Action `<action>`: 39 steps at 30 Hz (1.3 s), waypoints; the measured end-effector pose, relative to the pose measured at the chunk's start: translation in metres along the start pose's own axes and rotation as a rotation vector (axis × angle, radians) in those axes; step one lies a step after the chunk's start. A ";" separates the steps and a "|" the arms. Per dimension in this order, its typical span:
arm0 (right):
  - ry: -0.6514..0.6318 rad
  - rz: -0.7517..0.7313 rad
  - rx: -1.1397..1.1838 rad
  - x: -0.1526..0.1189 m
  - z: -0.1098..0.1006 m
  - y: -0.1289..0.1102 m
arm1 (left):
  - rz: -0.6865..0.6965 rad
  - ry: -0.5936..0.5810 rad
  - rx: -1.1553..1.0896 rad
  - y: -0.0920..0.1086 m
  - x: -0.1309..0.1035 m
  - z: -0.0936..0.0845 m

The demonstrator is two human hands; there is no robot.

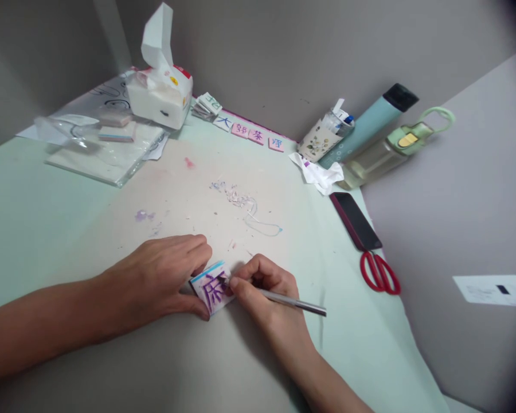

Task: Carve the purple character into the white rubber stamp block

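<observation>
My left hand is closed on the left edge of a small rubber carving block. The block is pale, with a blue strip along its far edge and a purple Chinese character on top. My right hand grips a slim silver craft knife like a pen, its tip at the upper right of the character. Fingers partly cover the block's right side. Beyond both hands, thin shavings and a curled strip lie on the beige mat.
At the back stand a tissue pack and a row of small character blocks. Plastic-wrapped sheets lie back left. Along the right are a floral cup, bottle, crumpled tissue, phone and red-handled scissors.
</observation>
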State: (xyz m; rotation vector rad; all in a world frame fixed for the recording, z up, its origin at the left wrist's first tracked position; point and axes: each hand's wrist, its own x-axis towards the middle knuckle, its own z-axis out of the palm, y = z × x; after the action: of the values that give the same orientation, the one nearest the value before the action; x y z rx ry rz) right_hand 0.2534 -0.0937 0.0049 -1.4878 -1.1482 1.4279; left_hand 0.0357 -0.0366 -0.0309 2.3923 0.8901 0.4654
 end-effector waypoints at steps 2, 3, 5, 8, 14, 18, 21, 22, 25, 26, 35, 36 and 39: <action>-0.010 -0.008 -0.013 0.000 0.000 0.000 | -0.021 -0.053 -0.070 -0.002 0.000 -0.005; -0.015 -0.013 -0.019 -0.001 0.000 0.000 | -0.042 -0.074 -0.115 -0.003 -0.001 -0.008; -0.024 -0.016 -0.027 -0.001 0.000 0.000 | -0.053 -0.094 -0.189 -0.004 -0.001 -0.013; -0.032 -0.017 -0.029 -0.001 0.000 0.002 | 0.031 -0.086 -0.229 -0.004 0.000 -0.014; -0.042 -0.026 -0.035 -0.001 0.000 0.002 | 0.112 -0.050 -0.219 -0.005 0.005 -0.009; -0.042 -0.030 -0.039 -0.001 0.000 0.002 | 0.153 -0.027 -0.196 -0.006 0.007 -0.012; -0.043 -0.030 -0.040 0.000 0.000 0.003 | 0.134 -0.065 -0.174 -0.007 0.008 -0.013; -0.042 -0.031 -0.040 0.000 -0.001 0.003 | 0.125 -0.081 -0.168 -0.007 0.008 -0.013; -0.047 -0.040 -0.047 -0.001 0.000 0.004 | 0.103 -0.100 -0.161 -0.007 0.010 -0.013; -0.047 -0.044 -0.050 -0.001 0.000 0.004 | 0.100 -0.096 -0.163 -0.007 0.010 -0.012; -0.099 -0.029 -0.038 0.000 -0.006 0.000 | 0.093 0.007 -0.167 -0.005 0.014 -0.002; -0.109 -0.022 -0.026 0.001 -0.009 -0.002 | 0.088 0.012 -0.165 -0.005 0.014 -0.002; -0.090 -0.048 0.011 0.003 -0.019 -0.008 | 0.074 0.004 -0.171 -0.006 0.013 -0.002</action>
State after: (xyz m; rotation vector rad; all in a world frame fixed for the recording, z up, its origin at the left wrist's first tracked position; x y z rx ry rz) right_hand 0.2717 -0.0869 0.0126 -1.3913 -1.2210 1.4784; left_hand 0.0412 -0.0235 -0.0313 2.2738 0.7348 0.5517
